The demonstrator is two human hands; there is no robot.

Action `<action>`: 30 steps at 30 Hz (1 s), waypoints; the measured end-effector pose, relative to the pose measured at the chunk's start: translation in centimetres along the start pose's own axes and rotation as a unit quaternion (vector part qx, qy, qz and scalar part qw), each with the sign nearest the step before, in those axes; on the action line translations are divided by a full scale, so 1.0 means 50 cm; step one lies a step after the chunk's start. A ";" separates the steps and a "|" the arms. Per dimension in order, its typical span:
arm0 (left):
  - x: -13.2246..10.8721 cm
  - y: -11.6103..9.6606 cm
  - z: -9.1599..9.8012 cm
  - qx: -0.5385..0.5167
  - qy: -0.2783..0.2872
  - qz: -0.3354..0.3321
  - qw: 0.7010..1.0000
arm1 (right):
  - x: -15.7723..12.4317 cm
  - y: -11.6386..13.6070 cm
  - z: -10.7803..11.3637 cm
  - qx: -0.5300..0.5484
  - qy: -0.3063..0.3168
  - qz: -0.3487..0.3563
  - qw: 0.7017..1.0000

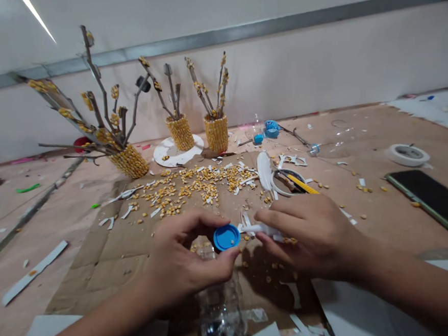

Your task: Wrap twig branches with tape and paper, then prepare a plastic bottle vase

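Pinched between the thumb and fingers of my left hand point(193, 249) is a blue bottle cap point(226, 237), its hollow side toward me with a small pale speck inside. My right hand point(308, 231) is closed around a white tube with a narrow nozzle point(262, 229). The nozzle's tip points at the cap's right edge; I cannot tell if they touch. Below my left hand lies a clear plastic bottle point(220, 306), partly hidden by it. Loose corn kernels point(194, 185) and white paper scraps are spread on the cardboard point(96, 264) beyond my hands.
Three kernel-covered pots with twigs point(127, 162) stand at the back. To the right are a yellow utility knife point(301, 182) by a tape ring, a tape roll point(409, 154), a phone point(433, 199) and another clear bottle point(333, 145). A wall point(297, 65) closes the far side.
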State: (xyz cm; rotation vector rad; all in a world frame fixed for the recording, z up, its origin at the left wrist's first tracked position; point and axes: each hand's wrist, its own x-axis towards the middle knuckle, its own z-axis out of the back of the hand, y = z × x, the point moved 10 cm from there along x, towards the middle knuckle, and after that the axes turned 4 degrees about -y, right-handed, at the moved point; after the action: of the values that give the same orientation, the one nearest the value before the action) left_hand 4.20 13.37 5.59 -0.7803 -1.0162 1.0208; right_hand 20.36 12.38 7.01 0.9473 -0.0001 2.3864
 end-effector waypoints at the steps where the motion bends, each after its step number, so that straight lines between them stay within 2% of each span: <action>1: 0.001 -0.004 0.004 -0.001 -0.006 -0.001 1.000 | -0.001 -0.004 0.002 -0.004 -0.008 -0.003 1.000; 5: 0.002 -0.007 -0.002 0.028 0.012 0.001 1.000 | -0.004 -0.024 0.005 0.054 -0.015 -0.039 0.998; 9: -0.001 0.006 -0.015 0.050 0.028 0.012 0.998 | -0.002 -0.016 0.008 0.091 0.000 -0.052 0.994; 22: -0.010 -0.001 -0.030 0.006 0.038 -0.001 0.999 | 0.011 0.033 0.027 -0.029 -0.041 0.023 0.998; 30: -0.013 -0.021 -0.024 0.060 0.026 -0.078 0.995 | 0.008 0.032 0.028 -0.051 -0.042 0.028 0.997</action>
State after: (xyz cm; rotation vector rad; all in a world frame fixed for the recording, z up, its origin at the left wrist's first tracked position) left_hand 5.52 12.34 5.90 -0.6166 -0.9470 0.9138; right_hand 20.20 10.94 8.65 1.0117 -0.1806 2.3705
